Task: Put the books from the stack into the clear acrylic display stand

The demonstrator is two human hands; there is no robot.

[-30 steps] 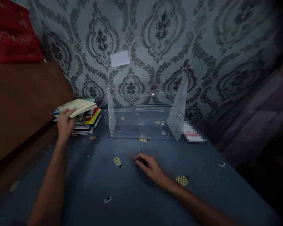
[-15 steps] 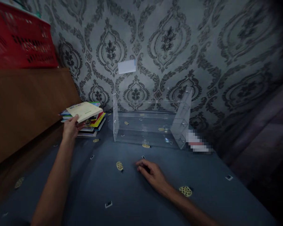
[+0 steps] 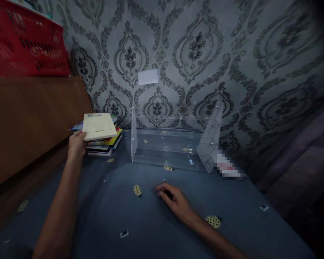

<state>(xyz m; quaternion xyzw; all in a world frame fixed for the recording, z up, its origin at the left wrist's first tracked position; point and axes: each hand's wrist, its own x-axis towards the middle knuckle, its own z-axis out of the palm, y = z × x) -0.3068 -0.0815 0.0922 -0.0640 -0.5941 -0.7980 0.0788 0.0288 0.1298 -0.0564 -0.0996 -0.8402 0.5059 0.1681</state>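
My left hand (image 3: 77, 145) grips a cream-coloured book (image 3: 99, 126) by its near left corner. The thumb lies along its edge, and the fingers below are partly hidden. This book is tilted over a stack of books (image 3: 99, 150) with white, yellow and red edges. My right hand (image 3: 175, 201) hovers low over or rests on the blue patterned cloth (image 3: 148, 223); which of the two I cannot tell. Its fingers are loosely curled, the thumb apart from them, and it holds nothing. Beyond it stands a clear plastic rack (image 3: 209, 144) with see-through shelves.
A wooden cabinet (image 3: 35, 122) with a red basket (image 3: 37, 50) on top rises at the left. Patterned wallpaper (image 3: 197, 46) covers the wall behind, with a white paper (image 3: 148, 77) on it. A blurred-out white and red item (image 3: 228, 166) lies right of the rack.
My left hand has lifted the cream book slightly and turned it, so its cover faces me more. My right hand has barely moved. The view has shifted a little.
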